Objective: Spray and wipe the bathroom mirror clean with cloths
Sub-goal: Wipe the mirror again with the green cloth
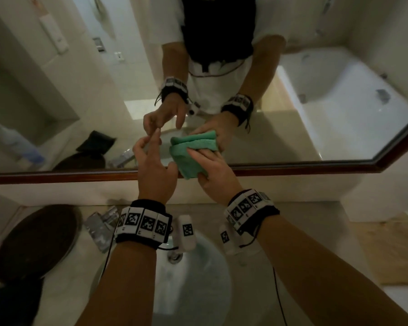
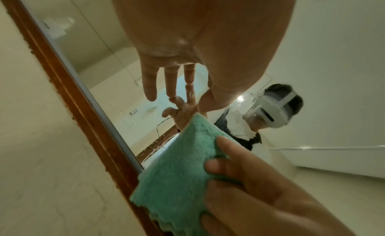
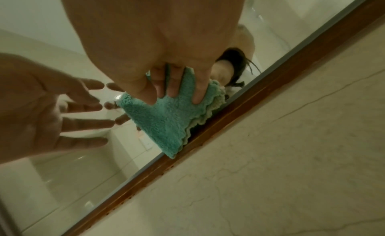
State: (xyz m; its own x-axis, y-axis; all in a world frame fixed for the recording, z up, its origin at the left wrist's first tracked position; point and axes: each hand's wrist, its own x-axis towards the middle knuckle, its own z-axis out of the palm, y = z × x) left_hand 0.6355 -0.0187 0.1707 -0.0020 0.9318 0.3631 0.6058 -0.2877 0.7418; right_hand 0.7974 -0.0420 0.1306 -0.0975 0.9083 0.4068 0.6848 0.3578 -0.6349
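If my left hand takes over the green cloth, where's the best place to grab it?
Take the cloth by its free left edge, coming from the left. The right hand pins its right half flat on the mirror, and the left hand is open beside it.

Bare mirror glass (image 1: 304,128) lies open right of the green cloth (image 1: 191,156); the wooden frame (image 1: 57,178) blocks below, seemingly touching the cloth.

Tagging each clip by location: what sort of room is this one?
A home or hotel bathroom, most likely. A wood-framed mirror hangs above a round sink, and a white bathtub shows in the reflection. The right hand presses a green cloth to the glass.
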